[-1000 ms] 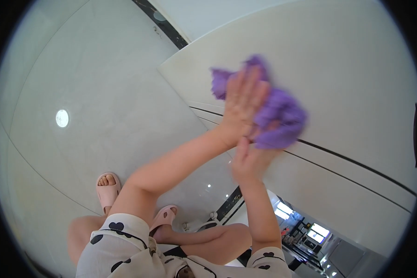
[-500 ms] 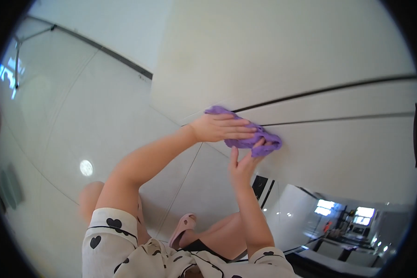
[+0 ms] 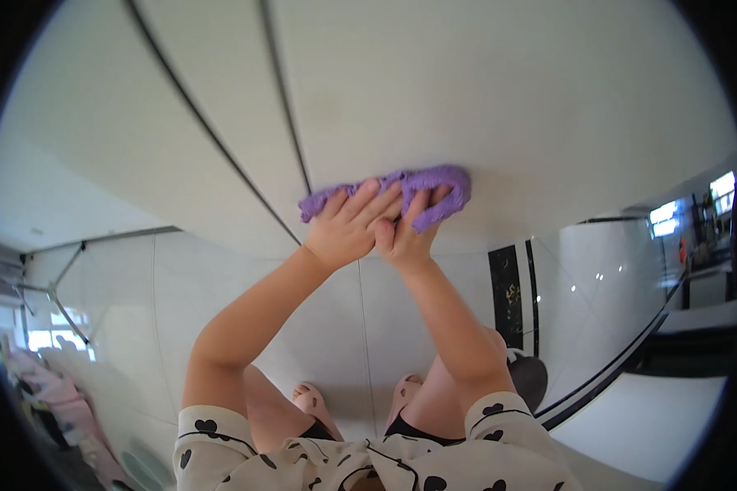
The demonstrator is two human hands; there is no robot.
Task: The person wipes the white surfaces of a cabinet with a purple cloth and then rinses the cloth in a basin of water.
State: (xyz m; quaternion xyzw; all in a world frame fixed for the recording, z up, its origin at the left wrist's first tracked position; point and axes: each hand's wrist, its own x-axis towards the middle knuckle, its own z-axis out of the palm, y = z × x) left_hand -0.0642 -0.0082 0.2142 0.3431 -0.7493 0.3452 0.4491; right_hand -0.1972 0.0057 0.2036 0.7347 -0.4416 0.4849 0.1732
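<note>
A purple cloth (image 3: 444,178) lies bunched against a large off-white panel (image 3: 499,98) with two dark lines across it. My left hand (image 3: 345,229) rests flat on the cloth's left part, fingers stretched out and pressing it to the panel. Beside it, my right hand (image 3: 409,237) has its fingertips tucked under a fold at the cloth's right end. The two hands touch near the thumbs. The cloth covers the lower end of one dark line.
Pale floor tiles (image 3: 319,303) spread below the panel, with my pink slippers (image 3: 403,393) on them. A thin metal stand (image 3: 53,290) is at the far left, above pink fabric (image 3: 57,385). A dark rounded object (image 3: 530,383) sits by my right knee.
The view has turned, so the dark lines now run up the left side. My hands and the cloth remain together against the panel, and my left hand's fingers point more upward.
</note>
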